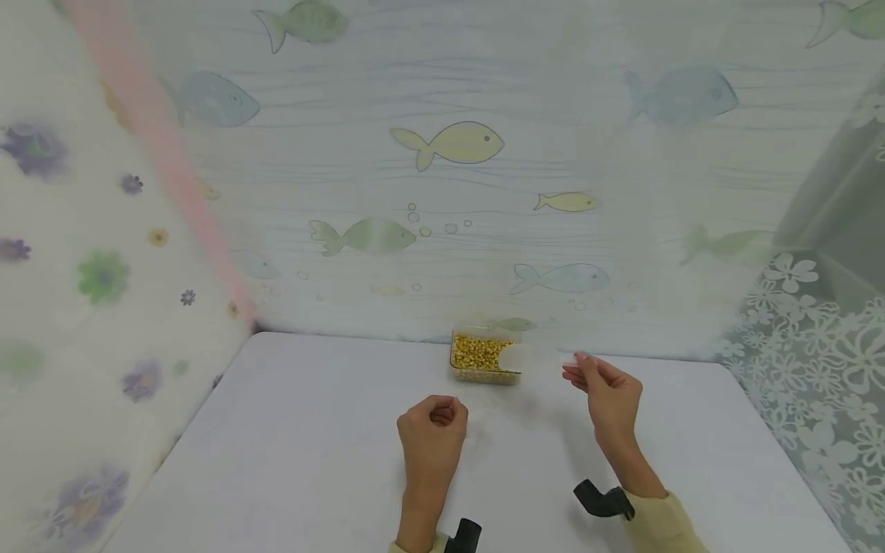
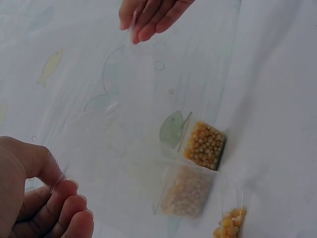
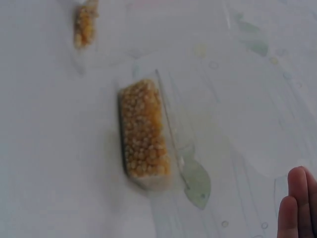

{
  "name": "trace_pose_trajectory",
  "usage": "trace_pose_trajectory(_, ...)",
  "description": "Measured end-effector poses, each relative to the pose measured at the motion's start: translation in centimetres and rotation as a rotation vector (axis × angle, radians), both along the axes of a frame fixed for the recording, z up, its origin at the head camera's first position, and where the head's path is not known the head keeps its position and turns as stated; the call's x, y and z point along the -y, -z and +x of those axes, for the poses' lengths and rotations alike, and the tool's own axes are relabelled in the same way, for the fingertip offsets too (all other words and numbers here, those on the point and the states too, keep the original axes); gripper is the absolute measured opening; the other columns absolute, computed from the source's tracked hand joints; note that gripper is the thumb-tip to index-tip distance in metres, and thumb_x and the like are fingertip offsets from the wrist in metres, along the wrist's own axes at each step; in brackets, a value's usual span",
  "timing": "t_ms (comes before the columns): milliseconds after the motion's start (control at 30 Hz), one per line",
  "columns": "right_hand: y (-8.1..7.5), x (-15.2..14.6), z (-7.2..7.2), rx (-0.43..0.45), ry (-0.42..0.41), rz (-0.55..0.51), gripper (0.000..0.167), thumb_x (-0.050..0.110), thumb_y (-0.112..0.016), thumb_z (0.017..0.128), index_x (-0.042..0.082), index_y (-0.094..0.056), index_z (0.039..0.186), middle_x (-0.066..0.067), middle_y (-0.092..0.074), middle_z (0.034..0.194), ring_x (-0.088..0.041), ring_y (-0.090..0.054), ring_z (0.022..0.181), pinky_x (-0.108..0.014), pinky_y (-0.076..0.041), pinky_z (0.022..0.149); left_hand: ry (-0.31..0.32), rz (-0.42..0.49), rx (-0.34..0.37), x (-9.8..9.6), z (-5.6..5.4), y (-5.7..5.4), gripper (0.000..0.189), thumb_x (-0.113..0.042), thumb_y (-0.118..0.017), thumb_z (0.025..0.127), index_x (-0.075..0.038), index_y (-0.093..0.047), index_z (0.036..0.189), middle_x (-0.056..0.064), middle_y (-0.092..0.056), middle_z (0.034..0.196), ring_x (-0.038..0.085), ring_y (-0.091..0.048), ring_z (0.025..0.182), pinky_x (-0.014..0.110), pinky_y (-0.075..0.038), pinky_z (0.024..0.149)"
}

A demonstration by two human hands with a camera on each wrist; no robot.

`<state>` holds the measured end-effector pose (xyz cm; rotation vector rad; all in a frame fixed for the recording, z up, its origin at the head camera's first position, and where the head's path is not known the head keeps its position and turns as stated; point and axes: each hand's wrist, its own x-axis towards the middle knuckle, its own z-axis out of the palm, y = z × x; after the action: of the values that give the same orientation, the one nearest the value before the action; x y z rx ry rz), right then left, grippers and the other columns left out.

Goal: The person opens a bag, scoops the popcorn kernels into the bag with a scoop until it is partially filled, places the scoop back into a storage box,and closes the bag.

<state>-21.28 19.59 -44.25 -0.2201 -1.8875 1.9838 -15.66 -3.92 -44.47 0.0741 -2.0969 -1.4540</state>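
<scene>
My left hand pinches one edge of a clear plastic bag between thumb and curled fingers. On the right, my right hand pinches another edge of it with its fingertips. The thin plastic spans the space between both hands and looks hazy in the left wrist view. A few yellow corn kernels show low in the bag. Behind the hands stands a clear rectangular container filled with corn kernels. The bag overlaps the container's right part in the head view.
A white-covered table lies under the hands. The container stands by its far edge, close to a fish-patterned curtain. A flowered curtain borders the left side, and a lace curtain borders the right.
</scene>
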Motion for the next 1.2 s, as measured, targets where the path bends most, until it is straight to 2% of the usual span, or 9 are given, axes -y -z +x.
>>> trace_pose_trajectory(167, 0.3, 1.1, -0.4, -0.136, 0.045, 0.124, 0.021, 0.002, -0.064, 0.098, -0.015, -0.072, 0.107, -0.013, -0.078, 0.086, -0.005, -0.074, 0.070, -0.020, -0.059, 0.071, -0.007, 0.001, -0.001, 0.0, 0.1, 0.1, 0.011, 0.004, -0.072, 0.081, -0.004, -0.075, 0.074, -0.002, -0.063, 0.057, 0.003, -0.057, 0.051, 0.024, -0.053, 0.051)
trace_pose_trajectory(300, -0.6, 2.3, 0.2, -0.253, 0.052, 0.234, 0.015, -0.005, -0.066, 0.094, -0.018, -0.072, 0.099, -0.032, -0.072, 0.087, -0.002, -0.073, 0.070, -0.013, -0.053, 0.059, -0.005, 0.000, -0.002, 0.0, 0.1, 0.2, 0.011, 0.004, -0.072, 0.081, -0.004, -0.075, 0.074, -0.002, -0.063, 0.057, 0.003, -0.056, 0.051, 0.024, -0.053, 0.051)
trace_pose_trajectory(433, -1.3, 3.2, 0.2, -0.269, 0.056, 0.324, 0.013, -0.004, -0.067, 0.094, -0.016, -0.073, 0.095, -0.029, -0.072, 0.082, 0.000, -0.071, 0.070, -0.010, -0.048, 0.057, 0.000, 0.006, 0.000, 0.0, 0.1, 0.3, 0.011, 0.005, -0.072, 0.081, -0.003, -0.075, 0.074, -0.003, -0.063, 0.057, 0.003, -0.056, 0.051, 0.024, -0.053, 0.051)
trace_pose_trajectory(500, -1.1, 3.4, 0.0, -0.262, 0.055, 0.374, 0.013, -0.002, -0.068, 0.094, -0.014, -0.074, 0.094, -0.026, -0.073, 0.080, -0.008, -0.073, 0.070, -0.010, -0.049, 0.058, 0.003, 0.010, 0.001, 0.0, 0.1, 0.3, 0.011, 0.005, -0.072, 0.081, -0.003, -0.075, 0.075, -0.002, -0.063, 0.057, 0.003, -0.056, 0.051, 0.024, -0.053, 0.051)
trace_pose_trajectory(633, 1.1, 3.0, -1.8, -0.257, 0.038, 0.413, 0.014, 0.003, -0.069, 0.095, -0.009, -0.076, 0.093, -0.019, -0.075, 0.078, -0.016, -0.073, 0.068, -0.011, -0.049, 0.058, 0.004, 0.018, 0.005, 0.0, 0.1, 0.3, 0.011, 0.005, -0.072, 0.081, -0.003, -0.075, 0.075, -0.002, -0.063, 0.057, 0.003, -0.056, 0.050, 0.024, -0.053, 0.050)
trace_pose_trajectory(767, 3.1, 2.4, -3.4, -0.191, -0.013, 0.336, 0.020, 0.009, -0.068, 0.098, -0.009, -0.076, 0.095, -0.020, -0.075, 0.081, -0.002, -0.071, 0.068, -0.014, -0.054, 0.063, 0.004, 0.019, 0.010, -0.1, 0.1, 0.3, 0.011, 0.005, -0.072, 0.081, -0.003, -0.075, 0.075, -0.003, -0.063, 0.057, 0.003, -0.056, 0.050, 0.024, -0.054, 0.051)
trace_pose_trajectory(900, 3.4, 2.5, -4.2, -0.045, -0.066, 0.192, 0.026, 0.009, -0.063, 0.100, -0.015, -0.072, 0.104, -0.018, -0.076, 0.083, -0.003, -0.072, 0.068, -0.020, -0.059, 0.069, 0.008, 0.022, 0.011, -0.1, 0.0, 0.3, 0.011, 0.005, -0.071, 0.081, -0.003, -0.075, 0.075, -0.003, -0.063, 0.057, 0.003, -0.057, 0.051, 0.024, -0.054, 0.051)
trace_pose_trajectory(1067, 3.5, 2.8, -5.0, 0.170, -0.139, 0.005, 0.037, 0.016, -0.061, 0.102, -0.015, -0.065, 0.121, 0.001, -0.077, 0.080, -0.003, -0.073, 0.072, -0.019, -0.059, 0.070, 0.012, 0.022, 0.016, 0.0, -0.1, 0.2, 0.011, 0.005, -0.071, 0.082, -0.003, -0.075, 0.075, -0.003, -0.062, 0.057, 0.003, -0.057, 0.051, 0.024, -0.053, 0.052)
trace_pose_trajectory(1200, 3.9, 2.8, -5.6, 0.274, -0.171, -0.106, 0.043, 0.018, -0.061, 0.101, -0.015, -0.060, 0.128, 0.005, -0.076, 0.079, -0.004, -0.074, 0.075, -0.020, -0.059, 0.071, 0.010, 0.023, 0.016, 0.0, -0.2, 0.1, 0.010, 0.005, -0.071, 0.082, -0.002, -0.075, 0.075, -0.003, -0.063, 0.058, 0.003, -0.057, 0.051, 0.024, -0.053, 0.052)
